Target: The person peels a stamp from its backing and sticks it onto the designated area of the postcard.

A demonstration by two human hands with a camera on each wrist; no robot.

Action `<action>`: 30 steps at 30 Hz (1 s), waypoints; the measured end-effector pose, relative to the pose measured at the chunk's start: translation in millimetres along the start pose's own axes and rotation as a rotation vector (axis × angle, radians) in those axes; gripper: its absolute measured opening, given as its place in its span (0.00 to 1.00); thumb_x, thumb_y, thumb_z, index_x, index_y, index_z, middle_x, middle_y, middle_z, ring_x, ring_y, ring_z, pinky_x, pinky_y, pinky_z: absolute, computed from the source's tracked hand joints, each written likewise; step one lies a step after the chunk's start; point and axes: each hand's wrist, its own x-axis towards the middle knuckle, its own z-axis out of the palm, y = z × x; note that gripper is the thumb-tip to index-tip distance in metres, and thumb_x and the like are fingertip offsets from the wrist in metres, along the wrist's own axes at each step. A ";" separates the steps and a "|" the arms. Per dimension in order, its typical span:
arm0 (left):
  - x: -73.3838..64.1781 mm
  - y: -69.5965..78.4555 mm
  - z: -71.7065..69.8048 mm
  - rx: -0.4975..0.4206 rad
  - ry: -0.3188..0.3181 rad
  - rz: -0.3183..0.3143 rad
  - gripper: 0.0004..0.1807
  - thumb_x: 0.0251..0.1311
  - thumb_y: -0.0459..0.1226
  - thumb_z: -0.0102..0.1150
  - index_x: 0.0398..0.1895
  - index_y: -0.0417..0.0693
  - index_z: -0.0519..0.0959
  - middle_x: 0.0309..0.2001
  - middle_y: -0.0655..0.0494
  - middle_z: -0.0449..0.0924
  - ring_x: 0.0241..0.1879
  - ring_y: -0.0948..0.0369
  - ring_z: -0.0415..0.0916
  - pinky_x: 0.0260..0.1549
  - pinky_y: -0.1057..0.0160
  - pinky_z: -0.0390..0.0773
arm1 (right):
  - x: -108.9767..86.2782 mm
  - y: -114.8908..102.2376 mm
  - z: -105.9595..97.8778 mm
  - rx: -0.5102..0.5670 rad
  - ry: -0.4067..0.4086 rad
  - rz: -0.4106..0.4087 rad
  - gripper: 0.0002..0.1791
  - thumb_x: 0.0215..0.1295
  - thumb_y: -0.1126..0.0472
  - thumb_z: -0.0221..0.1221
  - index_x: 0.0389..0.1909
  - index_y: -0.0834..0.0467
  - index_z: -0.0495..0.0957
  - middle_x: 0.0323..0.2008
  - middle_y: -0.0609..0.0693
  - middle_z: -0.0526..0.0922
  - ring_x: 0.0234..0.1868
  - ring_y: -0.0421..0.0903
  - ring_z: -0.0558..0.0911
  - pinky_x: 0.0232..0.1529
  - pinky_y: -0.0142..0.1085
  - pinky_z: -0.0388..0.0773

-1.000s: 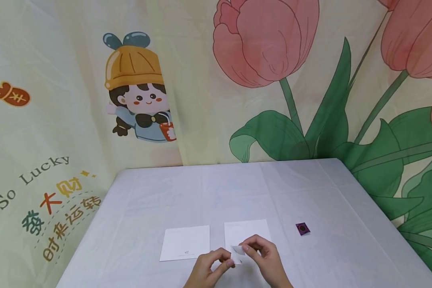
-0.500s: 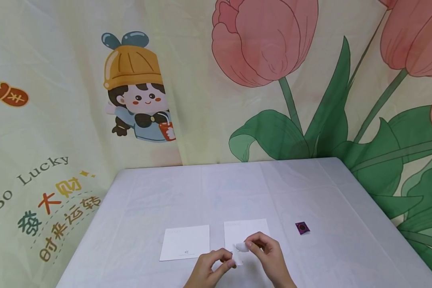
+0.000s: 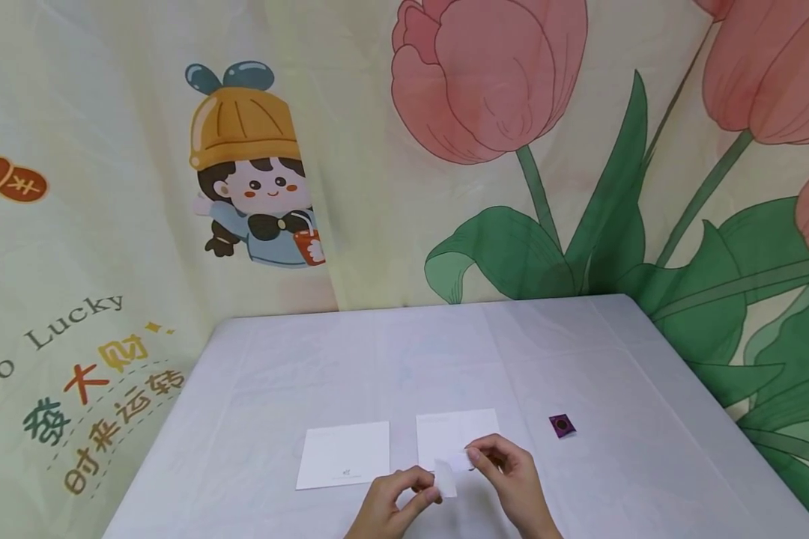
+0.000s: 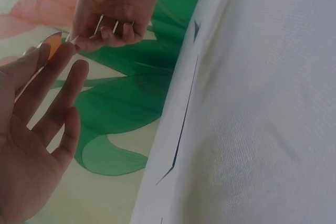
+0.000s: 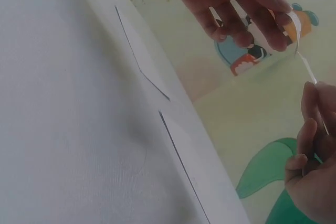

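Observation:
My left hand [image 3: 398,500] pinches a small white piece of paper [image 3: 446,479] between thumb and forefinger. A second thin whitish piece [image 3: 453,460] is pinched by my right hand [image 3: 508,479], and the two pieces meet between the hands like a sticker and its backing. In the left wrist view an orange patch [image 4: 54,45] shows at the fingertips of the left hand [image 4: 39,114]. Edge-on in the right wrist view, the right hand's piece appears as a narrow white strip [image 5: 307,67]. Both hands are held above the table.
Two white cards lie flat on the white-covered table [image 3: 377,359]: a left card [image 3: 344,453] and a right card [image 3: 445,433], partly covered by the right hand. Further right lies a small purple square packet [image 3: 562,426]. A printed curtain [image 3: 364,187] hangs behind.
My right hand has moved slightly right, drawing its thin piece away from the one in my left hand. The left hand stays nearly in place. The head view has shifted a little.

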 end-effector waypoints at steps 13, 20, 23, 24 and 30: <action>-2.7 0.3 -0.9 -0.013 0.015 0.002 0.06 0.60 0.30 0.55 0.33 0.53 0.77 0.28 0.63 0.80 0.28 0.71 0.75 0.27 0.69 0.73 | 0.6 12.9 -19.6 -0.086 0.142 0.046 0.06 0.56 0.63 0.63 0.32 0.62 0.81 0.32 0.58 0.82 0.30 0.44 0.79 0.32 0.34 0.76; -3.2 1.4 -2.5 -0.006 0.022 -0.006 0.06 0.61 0.30 0.55 0.33 0.52 0.77 0.27 0.63 0.81 0.28 0.70 0.75 0.28 0.70 0.72 | 5.8 22.8 -50.7 -0.172 0.242 0.117 0.08 0.57 0.63 0.63 0.35 0.64 0.81 0.35 0.58 0.82 0.33 0.45 0.81 0.36 0.31 0.77; -2.9 1.9 -3.5 -0.011 0.023 -0.007 0.06 0.61 0.30 0.55 0.33 0.51 0.77 0.27 0.62 0.81 0.28 0.70 0.75 0.27 0.69 0.72 | 7.9 28.0 -67.4 -0.260 0.293 0.108 0.07 0.58 0.65 0.62 0.35 0.64 0.81 0.32 0.55 0.83 0.31 0.41 0.81 0.33 0.29 0.76; -2.8 2.0 -3.9 -0.015 0.022 -0.010 0.06 0.61 0.30 0.54 0.33 0.51 0.77 0.27 0.61 0.81 0.28 0.70 0.75 0.27 0.69 0.73 | 8.4 29.5 -72.7 -0.298 0.310 0.101 0.06 0.58 0.65 0.62 0.35 0.63 0.81 0.32 0.54 0.83 0.30 0.40 0.81 0.32 0.28 0.76; -2.8 2.4 -5.3 -0.033 0.012 -0.038 0.05 0.62 0.31 0.54 0.33 0.51 0.77 0.27 0.61 0.81 0.28 0.70 0.75 0.27 0.66 0.74 | 9.2 37.5 -100.6 -0.513 0.395 0.057 0.08 0.59 0.59 0.63 0.34 0.59 0.83 0.29 0.51 0.84 0.26 0.35 0.78 0.27 0.24 0.70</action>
